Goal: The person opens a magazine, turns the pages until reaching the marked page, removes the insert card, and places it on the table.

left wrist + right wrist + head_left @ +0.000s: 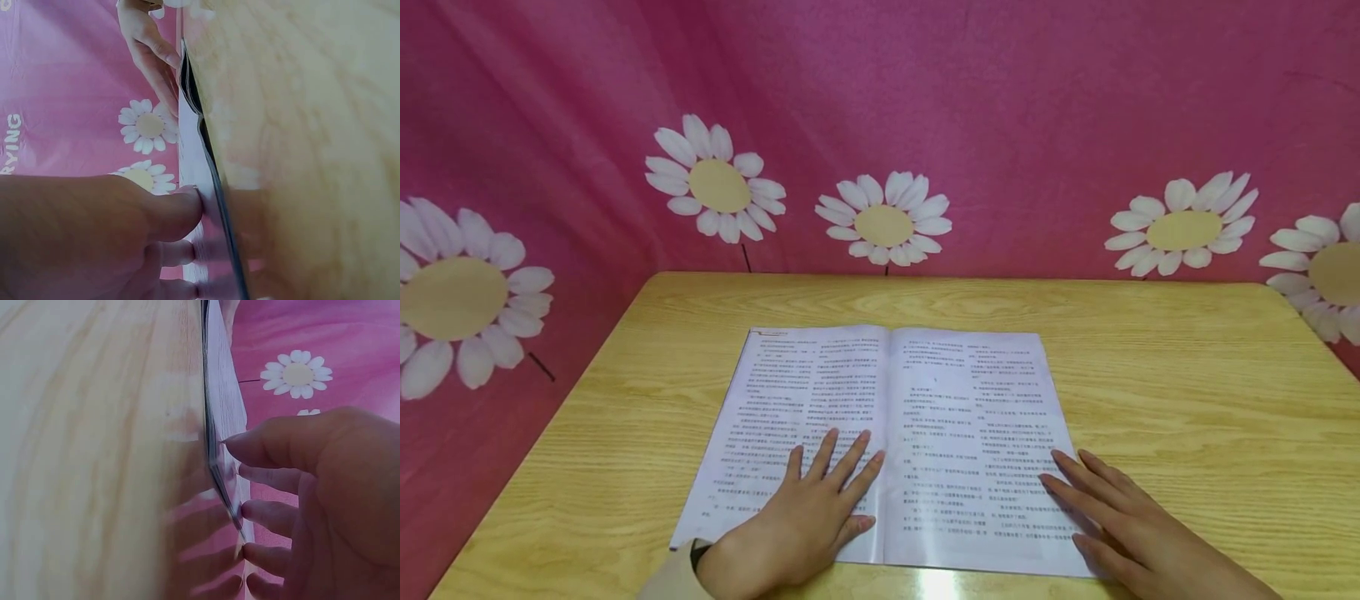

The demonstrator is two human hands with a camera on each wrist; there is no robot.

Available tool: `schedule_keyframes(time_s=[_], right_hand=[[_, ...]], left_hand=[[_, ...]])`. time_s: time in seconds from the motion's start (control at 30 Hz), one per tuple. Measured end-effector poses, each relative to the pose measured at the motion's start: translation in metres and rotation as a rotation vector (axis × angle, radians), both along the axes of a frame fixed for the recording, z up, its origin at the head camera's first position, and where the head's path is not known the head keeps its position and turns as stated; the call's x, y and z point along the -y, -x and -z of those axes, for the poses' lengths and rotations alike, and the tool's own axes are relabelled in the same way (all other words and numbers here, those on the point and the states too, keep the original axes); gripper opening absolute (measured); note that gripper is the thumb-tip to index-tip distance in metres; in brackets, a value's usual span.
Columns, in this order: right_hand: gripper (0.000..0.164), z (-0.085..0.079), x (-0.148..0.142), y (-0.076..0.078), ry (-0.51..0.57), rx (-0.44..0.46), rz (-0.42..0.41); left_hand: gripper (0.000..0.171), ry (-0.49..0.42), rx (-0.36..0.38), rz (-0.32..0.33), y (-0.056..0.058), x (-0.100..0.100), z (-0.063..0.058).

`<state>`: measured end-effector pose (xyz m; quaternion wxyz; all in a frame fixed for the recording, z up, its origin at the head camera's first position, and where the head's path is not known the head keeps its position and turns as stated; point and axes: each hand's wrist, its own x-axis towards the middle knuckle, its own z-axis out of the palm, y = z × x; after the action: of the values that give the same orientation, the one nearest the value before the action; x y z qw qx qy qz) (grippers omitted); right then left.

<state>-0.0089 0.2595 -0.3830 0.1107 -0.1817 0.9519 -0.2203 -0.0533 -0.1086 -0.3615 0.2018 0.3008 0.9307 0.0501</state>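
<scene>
An open magazine (pixel 925 467) with pages of printed text lies flat on the wooden table, its spine running down the middle. My left hand (pixel 808 517) rests spread out on the lower part of the left page, fingertips just left of the fold. In the left wrist view the thumb (pixel 181 212) of that hand lies on the paper near the lower edge. My right hand (pixel 1138 521) is at the lower right corner, its fingertips on the outer margin of the right page. From the right wrist view, the right fingers (pixel 272 515) are at the magazine's side edge.
The wooden table (pixel 1187 375) has a glossy top that reflects light near the front edge. Behind it hangs a pink cloth (pixel 1000 100) printed with large white daisies, which also drapes along the left side.
</scene>
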Motion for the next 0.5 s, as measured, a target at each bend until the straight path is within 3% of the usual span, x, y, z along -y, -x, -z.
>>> schedule_keyframes(time_s=[0.3,0.5], right_hand=[[0.065,0.003,-0.002,0.001,0.030,0.012,-0.010],[0.064,0.010,-0.007,0.000,-0.007,-0.125,-0.086]], left_hand=[[0.064,-0.010,0.040,-0.007,0.001,0.002,0.000],[0.062,-0.029,0.029,0.023,0.005,0.005,0.000]])
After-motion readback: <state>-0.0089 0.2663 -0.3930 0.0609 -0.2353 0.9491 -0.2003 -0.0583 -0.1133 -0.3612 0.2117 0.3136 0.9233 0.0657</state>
